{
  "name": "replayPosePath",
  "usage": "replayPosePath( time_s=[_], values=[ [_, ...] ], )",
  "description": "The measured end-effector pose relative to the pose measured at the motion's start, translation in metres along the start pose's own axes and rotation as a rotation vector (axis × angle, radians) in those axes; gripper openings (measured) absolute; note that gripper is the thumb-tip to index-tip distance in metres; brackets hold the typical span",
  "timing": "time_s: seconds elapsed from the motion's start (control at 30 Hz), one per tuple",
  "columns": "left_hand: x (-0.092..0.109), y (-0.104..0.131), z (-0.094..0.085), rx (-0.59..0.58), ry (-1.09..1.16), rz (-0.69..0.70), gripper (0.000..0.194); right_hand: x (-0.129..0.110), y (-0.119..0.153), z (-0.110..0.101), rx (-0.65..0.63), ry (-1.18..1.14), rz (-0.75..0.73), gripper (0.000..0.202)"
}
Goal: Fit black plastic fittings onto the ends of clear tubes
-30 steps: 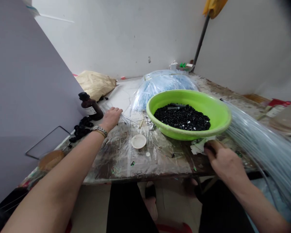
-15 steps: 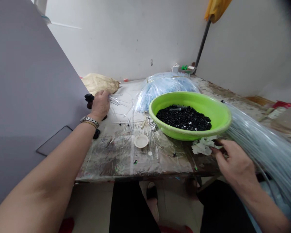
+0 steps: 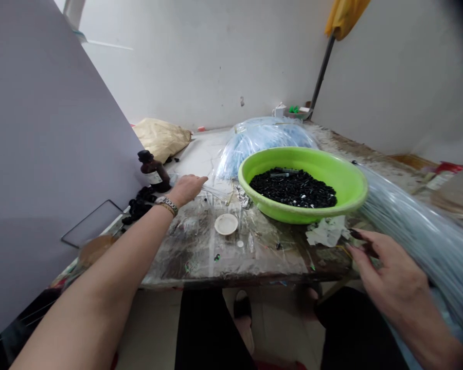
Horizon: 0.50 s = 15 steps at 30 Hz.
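My left hand (image 3: 189,190), a watch or bracelet at its wrist, is low over the table with its fingers pointing right. Thin clear tubes (image 3: 215,193) come out from under the fingers; the hand looks closed on them, though its underside is hidden. My right hand (image 3: 391,262) is at the table's front edge, thumb and index fingertip a little apart. Just left of those fingertips lies a crumpled whitish sheet (image 3: 327,231). Beyond it stands a green basin (image 3: 301,213) holding many small black pieces (image 3: 293,190). A small white dish (image 3: 226,224) sits between my hands.
A dark bottle (image 3: 154,172) and black items (image 3: 139,203) stand beside the grey panel (image 3: 54,128) at left. Bundled bluish tubes (image 3: 270,134) lie behind the basin. A long clear tube bundle (image 3: 416,216) runs along the right. A beige bag (image 3: 164,139) lies at the back left.
My left hand has moved right and down from beside the bottle, which now shows, together with the tubes. My right hand has drawn slightly right, away from the crumpled sheet.
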<state>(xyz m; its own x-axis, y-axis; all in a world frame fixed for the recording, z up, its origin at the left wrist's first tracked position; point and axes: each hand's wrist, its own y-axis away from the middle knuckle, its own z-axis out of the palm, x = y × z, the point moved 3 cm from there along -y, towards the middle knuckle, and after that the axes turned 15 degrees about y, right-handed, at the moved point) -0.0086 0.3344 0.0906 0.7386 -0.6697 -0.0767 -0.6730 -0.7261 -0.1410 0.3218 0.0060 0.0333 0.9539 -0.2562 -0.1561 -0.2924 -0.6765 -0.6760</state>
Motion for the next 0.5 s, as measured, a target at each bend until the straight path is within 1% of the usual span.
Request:
replayPosePath(
  time_s=[0.1, 0.27, 0.37, 0.5],
  values=[
    [0.003, -0.004, 0.013, -0.05, -0.008, -0.042, 0.036, -0.005, 0.002, -0.005, -0.01, -0.012, -0.021, 0.026],
    [-0.001, -0.009, 0.027, -0.111, -0.011, -0.122, 0.034, -0.008, 0.006, -0.006, -0.03, -0.015, -0.033, 0.024],
    [-0.002, -0.009, 0.035, -0.127, -0.005, -0.135, 0.038, -0.007, 0.009, -0.002, -0.048, -0.023, -0.018, 0.026],
    [0.0, -0.011, 0.043, -0.114, 0.005, -0.143, 0.037, -0.007, 0.013, 0.001, -0.068, -0.037, -0.019, 0.028]
  ],
)
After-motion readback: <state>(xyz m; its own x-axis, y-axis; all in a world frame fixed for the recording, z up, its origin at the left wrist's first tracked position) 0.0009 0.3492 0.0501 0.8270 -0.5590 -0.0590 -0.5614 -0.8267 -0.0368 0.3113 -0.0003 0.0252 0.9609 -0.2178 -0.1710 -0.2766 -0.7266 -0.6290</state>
